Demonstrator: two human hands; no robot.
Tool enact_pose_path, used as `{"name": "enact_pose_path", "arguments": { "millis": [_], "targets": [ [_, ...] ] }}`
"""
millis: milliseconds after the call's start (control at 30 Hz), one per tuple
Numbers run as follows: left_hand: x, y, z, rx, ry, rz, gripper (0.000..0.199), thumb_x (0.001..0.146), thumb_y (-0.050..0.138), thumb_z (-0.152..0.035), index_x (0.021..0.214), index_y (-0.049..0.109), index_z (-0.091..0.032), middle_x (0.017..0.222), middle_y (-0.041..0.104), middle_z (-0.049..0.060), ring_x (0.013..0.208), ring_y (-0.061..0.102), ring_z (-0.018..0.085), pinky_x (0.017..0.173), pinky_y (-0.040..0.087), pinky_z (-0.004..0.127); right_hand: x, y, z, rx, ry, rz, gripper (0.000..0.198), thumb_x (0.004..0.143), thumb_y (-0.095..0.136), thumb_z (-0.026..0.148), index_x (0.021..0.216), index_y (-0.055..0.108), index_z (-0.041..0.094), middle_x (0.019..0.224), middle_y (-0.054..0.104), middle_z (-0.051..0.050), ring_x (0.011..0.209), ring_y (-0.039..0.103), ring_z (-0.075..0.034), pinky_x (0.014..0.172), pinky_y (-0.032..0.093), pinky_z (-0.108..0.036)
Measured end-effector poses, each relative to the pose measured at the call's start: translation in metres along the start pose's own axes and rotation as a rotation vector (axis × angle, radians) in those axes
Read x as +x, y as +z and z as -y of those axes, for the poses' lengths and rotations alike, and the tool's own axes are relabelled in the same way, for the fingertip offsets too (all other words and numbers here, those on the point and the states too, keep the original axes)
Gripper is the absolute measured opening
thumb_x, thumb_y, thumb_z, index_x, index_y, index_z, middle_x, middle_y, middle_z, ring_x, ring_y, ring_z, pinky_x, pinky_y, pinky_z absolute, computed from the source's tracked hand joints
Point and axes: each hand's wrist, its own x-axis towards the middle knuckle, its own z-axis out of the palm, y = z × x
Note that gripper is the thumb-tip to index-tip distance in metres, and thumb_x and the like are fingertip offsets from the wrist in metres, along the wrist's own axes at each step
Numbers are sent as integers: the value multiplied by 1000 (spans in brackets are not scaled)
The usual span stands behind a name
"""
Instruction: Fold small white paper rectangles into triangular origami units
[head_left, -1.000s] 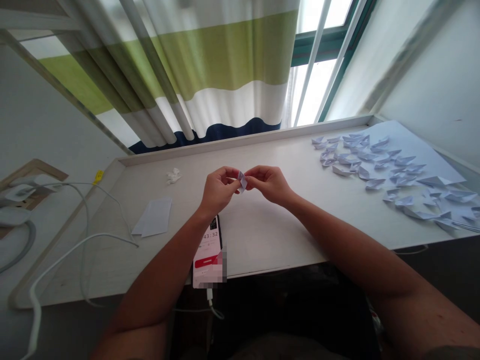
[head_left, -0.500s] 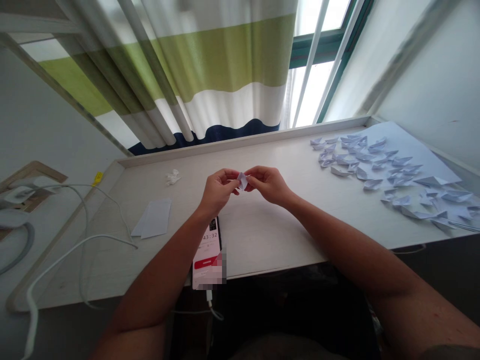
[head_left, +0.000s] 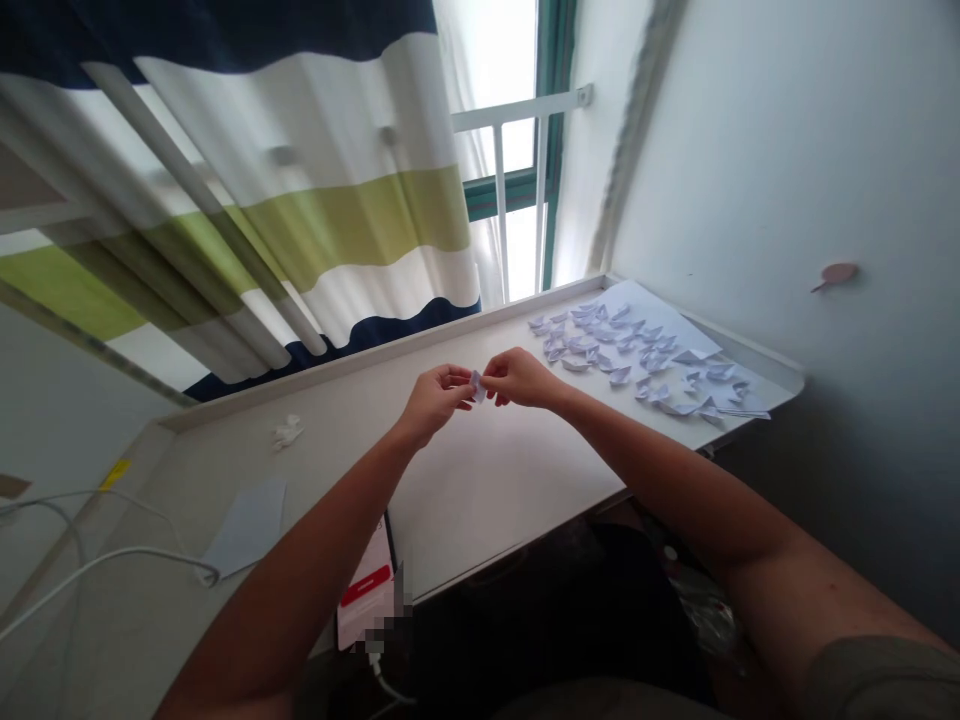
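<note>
A small piece of folded white paper (head_left: pixel 477 387) is pinched between my two hands above the middle of the desk. My left hand (head_left: pixel 437 402) grips its left side with thumb and fingers. On its right side, my right hand (head_left: pixel 519 379) holds it between thumb and forefinger, the other fingers curled. The fingertips cover part of the paper, so its full shape is hard to make out. To the right of my hands lie many folded paper boats (head_left: pixel 592 340), spread in a loose group.
White paper sheets (head_left: pixel 247 525) lie at the left, with a crumpled tissue (head_left: pixel 287 432) behind them. A phone (head_left: pixel 367 590) on a charging cable sits at the desk's front edge under my left forearm. White cables (head_left: pixel 112 560) cross the left side. A curtain (head_left: pixel 337 220) hangs behind the desk (head_left: pixel 495 490).
My view has turned to the right and up, bringing more of the right wall into sight. Both hands still hold the folded paper, now at a slightly different angle.
</note>
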Motion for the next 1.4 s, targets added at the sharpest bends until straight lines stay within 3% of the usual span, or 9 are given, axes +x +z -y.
{"name": "enact_pose_path", "arguments": {
  "millis": [167, 367, 600, 767, 933, 1033, 1100, 1200, 1400],
  "targets": [
    [40, 76, 0, 105, -48, 141, 14, 81, 83, -17, 89, 72, -16, 85, 79, 7, 77, 73, 17, 73, 58, 31, -40, -57, -29, -139, 239, -165, 29, 89, 74, 15, 61, 69, 15, 60, 75, -6, 45, 67, -13, 40, 45, -19],
    [77, 157, 14, 217, -66, 269, 19, 81, 84, -13, 76, 66, -16, 72, 73, 4, 66, 70, 17, 66, 55, 31, -91, -91, -76, -250, 454, -452, 35, 88, 64, 12, 53, 62, 17, 56, 72, -5, 42, 64, -13, 45, 45, -21],
    [84, 167, 21, 278, -36, 279, 19, 86, 79, -11, 74, 65, -17, 73, 72, 4, 68, 70, 16, 60, 49, 26, -94, -104, -95, -298, 523, -510, 44, 92, 61, 14, 48, 58, 18, 44, 61, -3, 43, 62, -14, 51, 43, -22],
    [67, 116, 17, 236, -16, 188, 15, 89, 79, -18, 81, 67, -16, 86, 79, 7, 72, 72, 16, 64, 52, 27, -86, -91, -81, -323, 458, -498, 37, 93, 62, 14, 57, 57, 20, 48, 61, 0, 44, 63, -14, 53, 43, -22],
    [13, 10, 19, 179, 19, -45, 14, 90, 78, -22, 83, 66, -17, 87, 79, 7, 78, 74, 17, 72, 53, 28, -51, -35, -33, -299, 156, -318, 37, 89, 66, 13, 58, 49, 22, 46, 52, 5, 47, 65, -14, 55, 44, -22],
    [-44, -66, 27, 170, 89, -246, 15, 87, 79, -26, 85, 66, -18, 85, 78, 6, 79, 73, 17, 77, 54, 30, -9, 29, 4, -216, -112, -83, 30, 91, 69, 18, 63, 57, 21, 51, 57, 4, 52, 66, -16, 57, 45, -25],
    [-89, -114, 35, 211, 98, -410, 15, 86, 78, -28, 86, 67, -19, 85, 78, 6, 82, 73, 18, 81, 54, 31, 20, 85, 30, -175, -304, 100, 7, 87, 79, 19, 92, 73, 18, 76, 76, -1, 71, 74, -19, 68, 53, -27],
    [-159, -173, 50, 350, 10, -665, 11, 85, 77, -27, 88, 69, -20, 90, 78, 7, 89, 74, 21, 85, 55, 33, 49, 177, 65, -177, -449, 414, 29, 95, 74, 15, 124, 76, 16, 110, 84, -11, 100, 79, -22, 88, 60, -32],
    [-251, -228, 74, 551, -145, -829, 17, 84, 68, -10, 95, 76, -22, 113, 80, 12, 113, 73, 29, 113, 51, 47, 46, 308, 104, -630, -662, 771, 55, 91, 88, 43, 138, 76, 17, 145, 73, -20, 135, 69, -37, 110, 55, -42]
  ]
}}
